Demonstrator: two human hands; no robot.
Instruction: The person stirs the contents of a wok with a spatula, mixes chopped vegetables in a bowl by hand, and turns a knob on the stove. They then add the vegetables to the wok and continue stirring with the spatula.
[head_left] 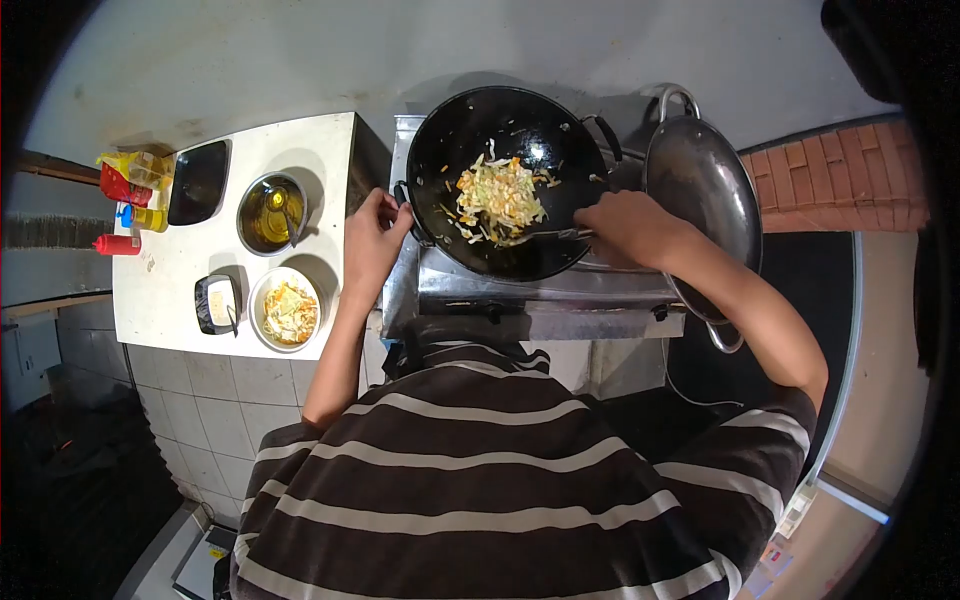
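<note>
Wok (545,130) veg (500,195) looks part-cooked, pale; your L hand (372,240) grips the handle (403,200), R hand (625,228) clenched on spatula (555,235).

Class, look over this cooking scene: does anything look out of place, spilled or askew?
Mildly. The grey wok on the right seems to jut past the stove's front edge, its handle over nothing. Loose vegetable shreds cling to the black wok's wall, apart from the pile.
</note>
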